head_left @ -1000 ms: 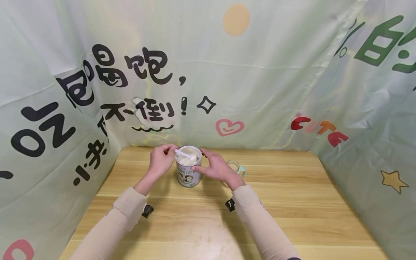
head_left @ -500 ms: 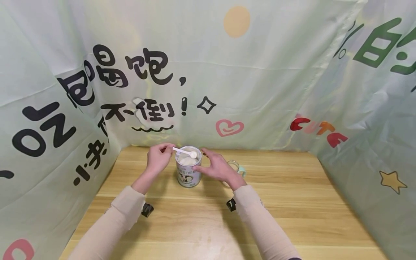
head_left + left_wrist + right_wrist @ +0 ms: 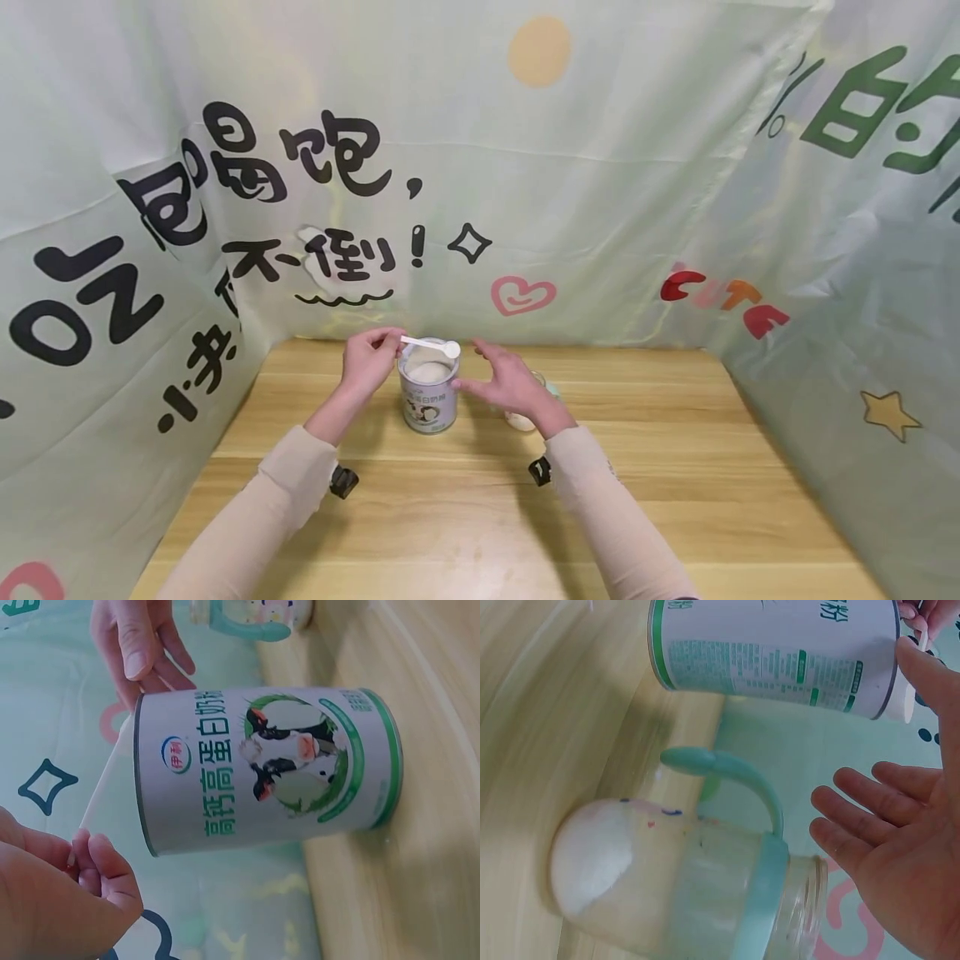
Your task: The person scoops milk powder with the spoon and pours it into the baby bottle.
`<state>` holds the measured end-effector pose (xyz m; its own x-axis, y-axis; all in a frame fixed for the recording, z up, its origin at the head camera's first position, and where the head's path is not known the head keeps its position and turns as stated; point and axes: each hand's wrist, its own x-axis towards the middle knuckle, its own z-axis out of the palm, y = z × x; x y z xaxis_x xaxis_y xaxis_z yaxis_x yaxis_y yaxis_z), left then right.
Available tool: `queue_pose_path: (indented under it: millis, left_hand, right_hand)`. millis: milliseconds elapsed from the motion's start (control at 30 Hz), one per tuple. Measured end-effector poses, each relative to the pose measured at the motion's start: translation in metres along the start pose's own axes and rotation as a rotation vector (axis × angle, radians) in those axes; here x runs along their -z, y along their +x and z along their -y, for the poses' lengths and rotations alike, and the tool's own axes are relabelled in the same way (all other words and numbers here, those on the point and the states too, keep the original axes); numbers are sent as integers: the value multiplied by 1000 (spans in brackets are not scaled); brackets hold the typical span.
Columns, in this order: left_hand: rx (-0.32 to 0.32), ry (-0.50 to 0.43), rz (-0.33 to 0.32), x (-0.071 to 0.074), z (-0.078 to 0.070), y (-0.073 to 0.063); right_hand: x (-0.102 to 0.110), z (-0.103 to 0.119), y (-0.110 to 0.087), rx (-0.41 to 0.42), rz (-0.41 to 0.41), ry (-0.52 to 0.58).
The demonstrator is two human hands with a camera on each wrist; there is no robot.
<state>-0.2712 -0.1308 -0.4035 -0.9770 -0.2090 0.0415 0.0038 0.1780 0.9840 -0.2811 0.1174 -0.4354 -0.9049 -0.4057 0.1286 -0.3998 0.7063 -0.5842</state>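
In the head view my left hand pinches the thin handle of a white measuring scoop between thumb and fingers. The scoop's bowl is over the right side of the mouth of a milk powder can. Pale powder shows inside the can, which stands upright and has a cow on its label. My right hand is spread at the can's right side, thumb tip at the rim and the other fingers apart from it. Below that hand, the right wrist view shows a clear bottle without a lid, white powder at its bottom.
A teal handle curves from the bottle's collar toward the can. The wooden table ends at printed fabric walls at the back and both sides. The black wrist cameras sit under the sleeves.
My left hand has raised the scoop from the powder to above the can's rim. My right hand has shifted slightly right, its fingers moving away from the can. The view has shifted a little.
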Motion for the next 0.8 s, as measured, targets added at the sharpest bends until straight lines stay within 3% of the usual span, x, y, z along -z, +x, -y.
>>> queue_pose_path:
  millis: [333, 800]
  left_hand:
    - [-3, -23, 55, -17, -5, -2]
    - [-18, 26, 105, -39, -10, -7]
  right_hand:
    - [13, -12, -10, 9, -53, -25]
    - [26, -27, -24, -24, -83, -3]
